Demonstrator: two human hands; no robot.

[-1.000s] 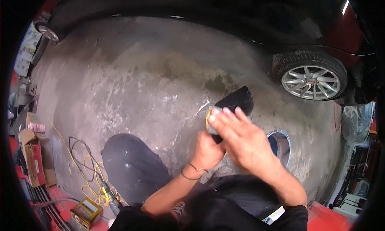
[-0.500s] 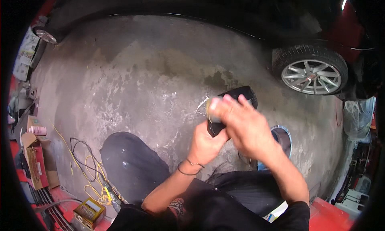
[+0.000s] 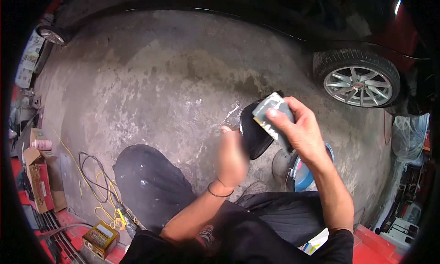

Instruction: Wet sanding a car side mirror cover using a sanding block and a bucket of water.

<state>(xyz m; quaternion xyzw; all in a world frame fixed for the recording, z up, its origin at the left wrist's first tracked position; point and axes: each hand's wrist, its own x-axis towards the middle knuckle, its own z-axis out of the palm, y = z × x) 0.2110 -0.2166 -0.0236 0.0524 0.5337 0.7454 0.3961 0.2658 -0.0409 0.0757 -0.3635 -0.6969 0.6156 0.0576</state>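
My left hand (image 3: 231, 154), blurred, grips the lower left side of a glossy black curved part (image 3: 253, 138) in front of me, low over the concrete floor. My right hand (image 3: 298, 128) holds a flat grey pad (image 3: 273, 108) with a yellowish edge and white smears, thumb on its face, just over the upper right of the black part, partly hiding it. Whether pad and part touch, I cannot tell. Behind my right wrist stands a bucket (image 3: 300, 174) with blue in it, partly hidden.
A black car (image 3: 229, 2) spans the top, its silver wheel (image 3: 359, 86) at right. At left lie cardboard boxes (image 3: 41, 186), a yellow cord (image 3: 98, 209), a tool (image 3: 128, 222) and a brown-gold box (image 3: 100, 240). A plastic-wrapped bundle (image 3: 408, 138) sits at right. My knees are below.
My right hand has moved up and right with the pad, turning its face into view. My left hand has turned, and the black part sits more upright than before.
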